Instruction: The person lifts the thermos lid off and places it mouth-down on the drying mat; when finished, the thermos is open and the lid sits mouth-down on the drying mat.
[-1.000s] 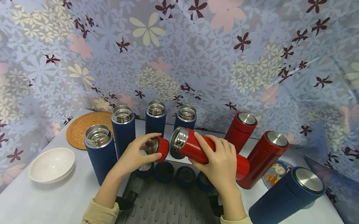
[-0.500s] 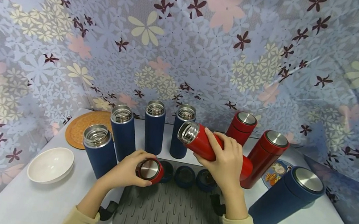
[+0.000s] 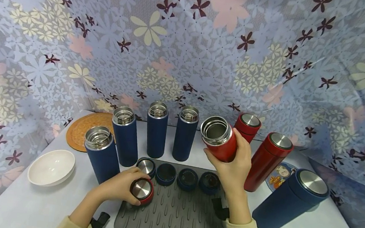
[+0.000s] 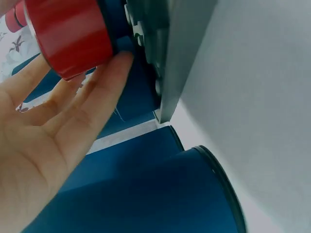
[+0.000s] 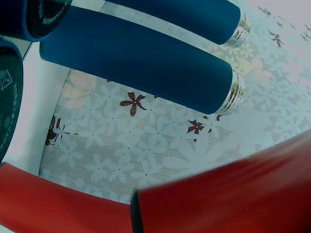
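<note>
My left hand (image 3: pixel 118 184) grips a red thermos lid (image 3: pixel 142 190), steel top facing up, at the left side of a grey ridged mat (image 3: pixel 175 217). In the left wrist view the fingertips (image 4: pixel 119 63) curve along the red lid (image 4: pixel 73 39), close over the mat's edge. My right hand (image 3: pixel 236 168) holds an uncapped red thermos bottle (image 3: pixel 225 152) in the air, its steel mouth tilted towards me. Several blue thermos lids (image 3: pixel 187 179) form a row along the mat's far edge, the leftmost one steel side up and the others dark side up.
Several uncapped blue bottles (image 3: pixel 157 133) stand behind and left of the mat. Two capped red bottles (image 3: pixel 267 162) and a capped blue bottle (image 3: pixel 290 203) stand right. A white bowl (image 3: pixel 51 169) and round brown board (image 3: pixel 82 131) lie left, a patterned plate (image 3: pixel 280 172) right.
The lid has parted from the red bottle's mouth, gone left and down to the mat, and turned steel side up. The red bottle has moved right and turned its mouth towards me.
</note>
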Demonstrator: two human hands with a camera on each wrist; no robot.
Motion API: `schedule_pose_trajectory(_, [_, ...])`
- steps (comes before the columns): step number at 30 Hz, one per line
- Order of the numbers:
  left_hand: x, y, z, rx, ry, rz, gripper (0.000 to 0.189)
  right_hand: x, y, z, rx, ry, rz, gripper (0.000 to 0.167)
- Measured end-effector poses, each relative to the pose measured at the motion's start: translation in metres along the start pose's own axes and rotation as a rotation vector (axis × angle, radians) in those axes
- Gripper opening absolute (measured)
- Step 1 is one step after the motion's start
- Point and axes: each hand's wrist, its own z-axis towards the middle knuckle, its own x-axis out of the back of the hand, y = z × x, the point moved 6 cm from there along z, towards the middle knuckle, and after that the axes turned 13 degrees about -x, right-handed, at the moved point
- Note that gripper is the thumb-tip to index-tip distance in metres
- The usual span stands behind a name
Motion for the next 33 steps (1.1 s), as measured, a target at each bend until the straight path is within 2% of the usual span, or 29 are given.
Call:
schedule_pose_trajectory(5, [0.0,0.001,-0.001,-0.02,-0.021,0.025,0.067,0.001,0.007,0.0,-0.145,-0.027,0.094,0.085])
schedule_pose_trajectory(12, [-0.003,-0.001,-0.002,-0.017,-0.07,-0.004,0.067,-0.001,0.017,0.001,-0.306,-0.083,0.16,0.083])
schedule_pose_trajectory(18, [-0.005,-0.003,-0.003,-0.018,-0.073,0.002,0.067,-0.012,0.03,0.005,-0.378,-0.162,0.17,0.081])
schedule_pose_trajectory(23, [-0.006,-0.005,-0.004,-0.013,-0.076,-0.001,0.067,-0.025,0.049,0.009,-0.482,-0.219,0.198,0.081])
schedule_pose_trajectory(27, [-0.006,-0.006,-0.004,-0.011,-0.071,-0.008,0.067,-0.038,0.062,0.013,-0.542,-0.254,0.153,0.082])
schedule_pose_trajectory(33, [-0.005,-0.005,-0.004,-0.016,-0.072,-0.012,0.064,-0.058,0.081,0.018,-0.589,-0.304,0.12,0.082])
